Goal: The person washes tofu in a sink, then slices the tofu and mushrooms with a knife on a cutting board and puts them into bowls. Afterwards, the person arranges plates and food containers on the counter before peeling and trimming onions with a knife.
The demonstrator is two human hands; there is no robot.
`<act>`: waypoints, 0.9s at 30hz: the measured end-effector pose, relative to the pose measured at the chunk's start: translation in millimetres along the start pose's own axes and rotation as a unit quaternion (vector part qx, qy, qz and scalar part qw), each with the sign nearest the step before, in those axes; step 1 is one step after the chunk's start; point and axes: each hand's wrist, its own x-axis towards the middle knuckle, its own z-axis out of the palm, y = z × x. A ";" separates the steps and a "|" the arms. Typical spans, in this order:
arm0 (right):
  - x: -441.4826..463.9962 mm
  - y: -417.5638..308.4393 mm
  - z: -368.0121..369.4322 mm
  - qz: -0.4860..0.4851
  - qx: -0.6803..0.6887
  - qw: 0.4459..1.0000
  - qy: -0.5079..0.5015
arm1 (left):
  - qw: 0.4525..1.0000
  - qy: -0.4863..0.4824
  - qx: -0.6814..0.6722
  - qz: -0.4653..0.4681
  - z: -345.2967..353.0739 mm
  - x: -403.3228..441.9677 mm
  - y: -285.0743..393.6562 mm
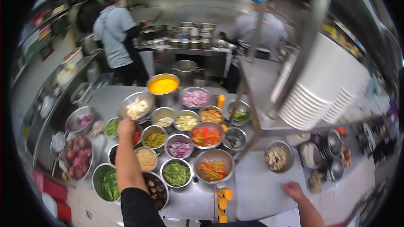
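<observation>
Steel panelling (198, 14) lines the far wall of the kitchen, before which stand two people: one person in a grey shirt (114, 38) to the left, another person in grey (275, 33) to the right. On the grey steel counter (198, 199), the left grip (126, 127) touches the near rim of one round metal bowl of pale chunks (138, 95); its fingers are hidden, so one cannot tell whether it grasps. Just beyond and right sits one tall metal pot of yellow liquid (165, 99). Nearer stand two metal bowls of red-and-yellow cut vegetables (216, 154). The right grip (293, 190) is released, fingers loosely curled and empty, over one white rectangular cutting board (256, 185), near one metal bowl of brown-and-white pieces (289, 157).
</observation>
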 end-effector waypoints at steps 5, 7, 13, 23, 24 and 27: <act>-8.9 -15.7 -7.1 0.012 0.041 0.997 -0.063 | 0.966 0.176 -0.131 0.137 16.6 60.7 -30.4; -12.8 -18.3 -6.2 0.021 0.106 0.992 -0.064 | 0.967 0.177 -0.128 0.131 -8.9 46.5 -28.6; 7.7 -31.4 -16.6 0.027 0.333 0.942 -0.025 | 0.933 0.185 -0.233 0.202 -66.3 -25.9 -62.1; 61.3 -44.2 -15.3 -0.074 0.301 0.950 0.028 | 0.885 0.069 -0.349 0.299 -173.5 -298.4 -35.6; 61.6 -40.3 -13.5 -0.081 0.300 0.949 0.042 | 0.885 0.057 -0.347 0.305 -180.9 -332.6 -9.2; 57.6 -15.1 -14.8 -0.089 0.320 0.943 -0.012 | 0.899 -0.015 -0.321 0.298 -176.7 -395.3 38.3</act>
